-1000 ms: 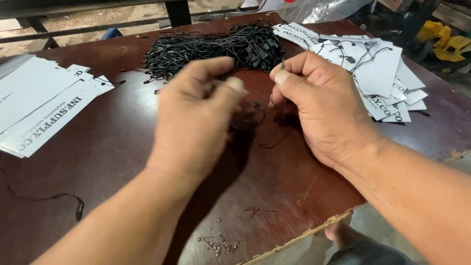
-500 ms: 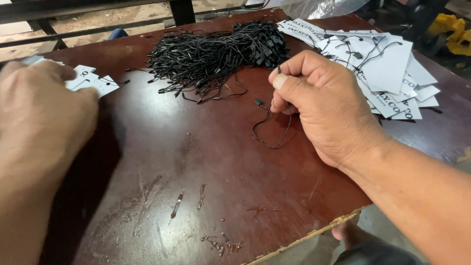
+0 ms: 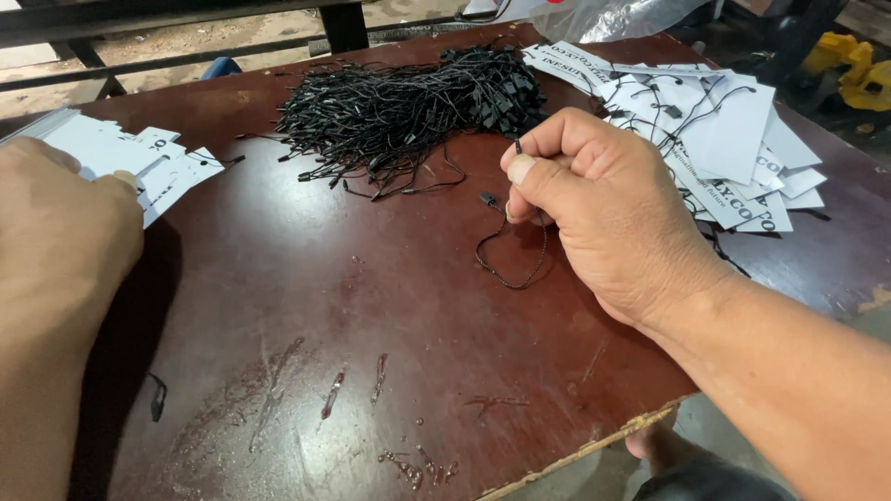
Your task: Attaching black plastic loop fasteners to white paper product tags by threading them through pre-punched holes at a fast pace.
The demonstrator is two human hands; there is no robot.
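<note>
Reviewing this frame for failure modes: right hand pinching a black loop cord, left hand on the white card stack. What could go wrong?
1. The thin black loop cord hangs slack from the right hand and lies near the heap of black cords; it might snag there.
2. The left hand covers the white paper tag stack; it may lift several tags.
3. The strung white tags pile looks loose and could tangle.
</note>
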